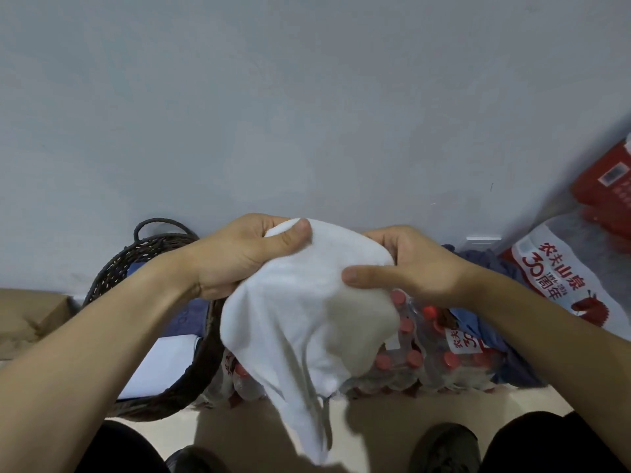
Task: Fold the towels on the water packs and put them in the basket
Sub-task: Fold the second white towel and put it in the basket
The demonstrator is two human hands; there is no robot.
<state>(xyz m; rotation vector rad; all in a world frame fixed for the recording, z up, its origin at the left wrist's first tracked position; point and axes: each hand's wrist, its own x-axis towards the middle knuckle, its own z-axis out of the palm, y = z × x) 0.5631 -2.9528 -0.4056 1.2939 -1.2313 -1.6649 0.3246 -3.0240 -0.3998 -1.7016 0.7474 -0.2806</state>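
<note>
Towel, white, hangs at centre as I see left hand and right hand pinching its top edge, basket at 8 o'clock, water packs at 4.

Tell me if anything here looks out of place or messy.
Nothing is spilled or damaged. The white towel is bunched and unfolded in both hands, left hand and right hand, its tail hanging low. A blue towel lies crumpled on the water packs, not yet in the basket.
</note>
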